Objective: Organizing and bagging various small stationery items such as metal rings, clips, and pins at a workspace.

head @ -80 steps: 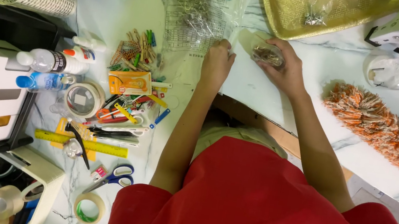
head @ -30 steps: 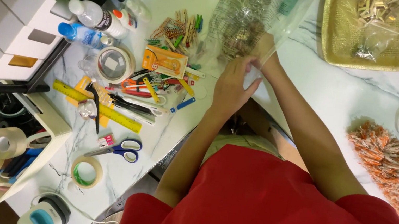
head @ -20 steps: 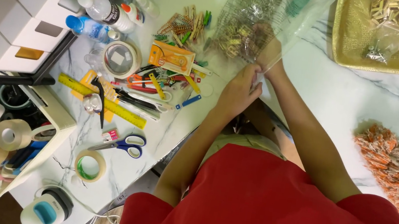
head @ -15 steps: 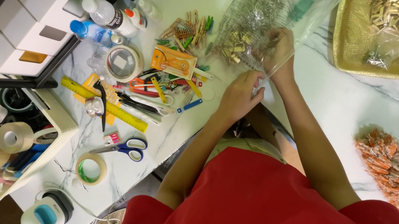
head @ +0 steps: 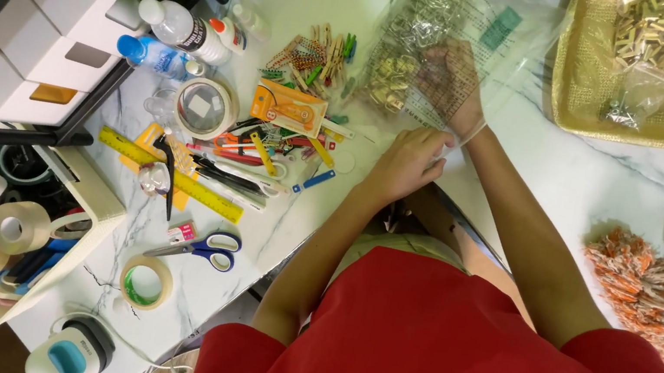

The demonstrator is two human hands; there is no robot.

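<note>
We were at a home craft corner. The marble-patterned table (head: 273,230) was crowded with scissors (head: 204,248), a yellow ruler (head: 175,178), tape rolls (head: 146,281) and coloured clothespins (head: 317,51). A white caddy (head: 8,243) held more tape.

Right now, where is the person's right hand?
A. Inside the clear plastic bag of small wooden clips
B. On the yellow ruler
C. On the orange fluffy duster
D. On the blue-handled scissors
A: the right hand shows through the clear plastic bag of small wooden clips, while the left hand grips the bag's opening.
</note>
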